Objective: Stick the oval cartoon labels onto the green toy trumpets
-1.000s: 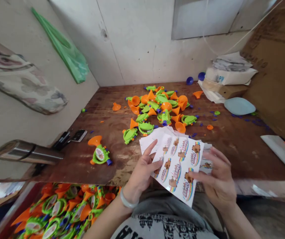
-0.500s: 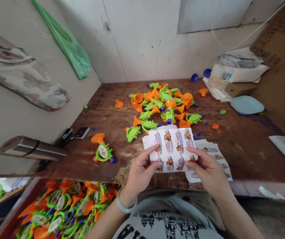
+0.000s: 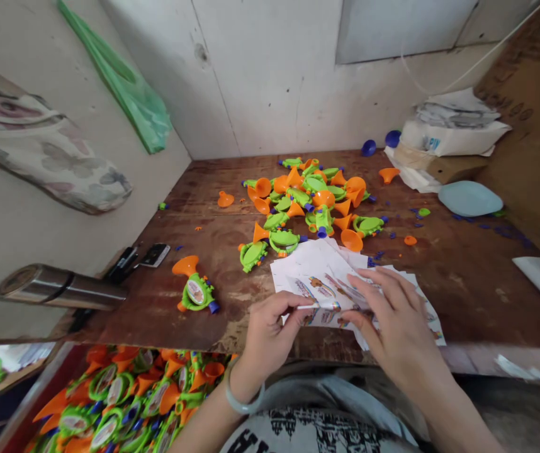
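A sheet of printed stickers (image 3: 321, 288) with bear and rainbow pictures is bent across its middle between my hands, just above the table's front edge. My left hand (image 3: 270, 333) pinches the left end of the fold between thumb and fingers. At the right end, my right hand (image 3: 393, 314) has its thumb at the fold and its fingers stretched over the top, slightly blurred. Beneath the sheet lie more white sheets (image 3: 293, 267), some printed. To the left, a green and orange toy trumpet (image 3: 195, 290) carries an oval sticker.
A pile of toy trumpets (image 3: 315, 184) with plain green faces lies behind the sheets. Stickered trumpets fill a bin (image 3: 123, 402) below the table on the left. A steel flask (image 3: 62, 286) lies at left; a pale blue dish (image 3: 471, 198) sits at right beside stacked papers (image 3: 459, 119).
The sticker sheet was held up flat and now is folded and lower. My right hand has turned over the top of it, and my left hand still grips its left side.
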The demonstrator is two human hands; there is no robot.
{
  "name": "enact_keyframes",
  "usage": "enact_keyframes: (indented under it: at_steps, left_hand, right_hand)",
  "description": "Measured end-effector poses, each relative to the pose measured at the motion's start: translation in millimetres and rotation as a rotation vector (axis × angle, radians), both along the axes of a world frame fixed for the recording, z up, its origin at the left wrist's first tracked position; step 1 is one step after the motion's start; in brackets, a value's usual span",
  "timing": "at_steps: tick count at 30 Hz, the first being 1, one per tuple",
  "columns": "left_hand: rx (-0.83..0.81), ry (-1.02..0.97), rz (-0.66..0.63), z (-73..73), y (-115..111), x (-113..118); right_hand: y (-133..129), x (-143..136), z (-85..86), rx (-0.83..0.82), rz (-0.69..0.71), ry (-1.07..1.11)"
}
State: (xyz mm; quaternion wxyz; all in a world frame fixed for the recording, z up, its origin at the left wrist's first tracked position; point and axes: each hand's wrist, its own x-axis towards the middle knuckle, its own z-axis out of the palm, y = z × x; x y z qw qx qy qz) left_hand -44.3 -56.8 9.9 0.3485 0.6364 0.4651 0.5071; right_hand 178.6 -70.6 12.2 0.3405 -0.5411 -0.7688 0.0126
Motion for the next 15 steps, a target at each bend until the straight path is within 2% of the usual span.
enact_keyframes:
  at_steps: [4,7,9,10,12,14,15]
  left_hand:
    - [0.012,0.002,-0.093,0.5,-7,7]
    - [-0.096,-0.073,-0.091,0.0,-8,8]
    - [-0.210,-0.160,-0.057,-3.3,-5,7]
    - [-0.268,-0.215,-0.028,-5.8,-3,5]
    - [-0.346,-0.312,0.053,-10.8,4,0]
    - [-0.352,-0.344,0.137,-13.8,10,-5]
    - [-0.337,-0.327,0.155,-14.1,12,-6]
  right_hand:
    - [7,-18,13.5,-0.007,0.220,0.101]
    - [13,-25,15.7,0.073,0.249,0.160]
    - [9,-27,12.8,0.209,0.249,0.133]
    - [4,-27,10.8,0.275,0.295,0.096]
    - [-9,-27,7.7,0.359,0.474,0.020]
    - [-19,-24,7.3,0.367,0.662,0.000]
    - [-21,-22,8.3,0.339,0.680,0.031]
